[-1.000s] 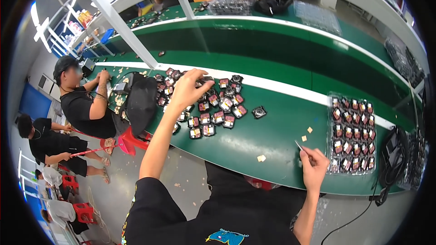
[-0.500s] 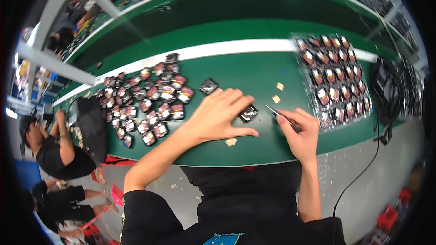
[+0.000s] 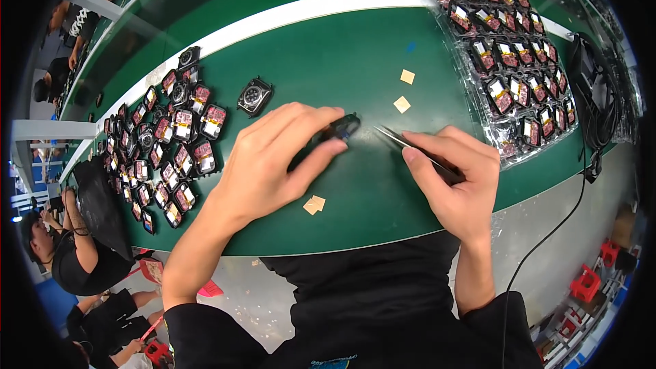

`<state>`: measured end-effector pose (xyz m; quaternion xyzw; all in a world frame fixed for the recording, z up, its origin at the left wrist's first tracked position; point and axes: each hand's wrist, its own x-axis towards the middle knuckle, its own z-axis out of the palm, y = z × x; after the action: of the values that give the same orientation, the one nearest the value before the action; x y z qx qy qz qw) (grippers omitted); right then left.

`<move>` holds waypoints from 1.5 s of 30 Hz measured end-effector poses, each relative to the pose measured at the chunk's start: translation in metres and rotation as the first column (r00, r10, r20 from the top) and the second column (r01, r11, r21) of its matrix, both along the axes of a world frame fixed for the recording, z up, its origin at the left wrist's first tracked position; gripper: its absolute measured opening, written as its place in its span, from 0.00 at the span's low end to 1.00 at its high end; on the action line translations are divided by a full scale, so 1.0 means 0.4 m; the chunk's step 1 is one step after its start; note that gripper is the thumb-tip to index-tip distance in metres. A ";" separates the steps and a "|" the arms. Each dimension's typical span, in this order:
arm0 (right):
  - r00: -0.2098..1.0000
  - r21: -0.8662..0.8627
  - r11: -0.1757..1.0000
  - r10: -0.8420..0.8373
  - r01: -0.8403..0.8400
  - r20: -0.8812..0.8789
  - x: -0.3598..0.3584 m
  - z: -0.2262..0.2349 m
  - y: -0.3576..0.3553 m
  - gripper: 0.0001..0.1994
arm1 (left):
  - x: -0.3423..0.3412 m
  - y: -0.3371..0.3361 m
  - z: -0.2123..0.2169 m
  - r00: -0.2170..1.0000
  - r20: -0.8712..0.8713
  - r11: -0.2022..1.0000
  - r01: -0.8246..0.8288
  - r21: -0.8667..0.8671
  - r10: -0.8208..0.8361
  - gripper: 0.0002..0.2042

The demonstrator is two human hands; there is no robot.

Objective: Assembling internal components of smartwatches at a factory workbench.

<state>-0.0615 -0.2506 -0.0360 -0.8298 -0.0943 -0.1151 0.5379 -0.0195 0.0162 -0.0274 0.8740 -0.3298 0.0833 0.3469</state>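
My left hand (image 3: 263, 160) pinches a dark smartwatch case (image 3: 347, 125) between thumb and fingers, tilted just above the green table (image 3: 362, 191); its far end sticks out past the fingertips. In my right hand (image 3: 458, 174) is a pair of metal tweezers (image 3: 398, 139), whose tips point at the case without touching it. Another smartwatch case (image 3: 255, 96) lies beyond my left hand, its round sensor side up. Two small tan squares (image 3: 402, 104) lie past the tweezers. More tan pieces (image 3: 313, 205), overlapping, are near the table's front edge.
Many opened watch cases (image 3: 183, 123) are heaped at the left. At the right, a clear plastic tray (image 3: 482, 143) carries rows of similar cases. Black cables (image 3: 593, 96) bundle beside it. A black bag (image 3: 99, 198) and a seated person (image 3: 75, 253) are at far left.
My left hand has closed from outstretched fingers to a pinch and picked up the watch case from the table. The tweezers stay in my right hand. The whole view has shifted.
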 end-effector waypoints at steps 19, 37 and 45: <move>1.000 -0.023 1.000 0.020 -0.020 -0.006 0.000 0.004 0.000 0.09 | 0.015 0.024 -0.007 0.986 -0.152 0.996 0.076 0.038 -0.070 0.29; 0.981 0.061 0.982 0.184 -0.181 -0.060 0.038 -0.004 -0.001 0.05 | 0.025 0.020 -0.012 0.973 -0.186 0.990 0.138 0.002 -0.135 0.28; 0.974 -0.058 0.972 0.223 -0.226 -0.046 0.041 -0.002 0.015 0.08 | 0.036 0.026 -0.023 0.976 -0.168 0.990 0.142 -0.002 -0.141 0.30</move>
<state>-0.0451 -0.2446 -0.0370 -0.8322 -0.1806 -0.0342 0.5231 -0.0051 0.0265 -0.0365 0.8540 -0.3611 -0.0173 0.3742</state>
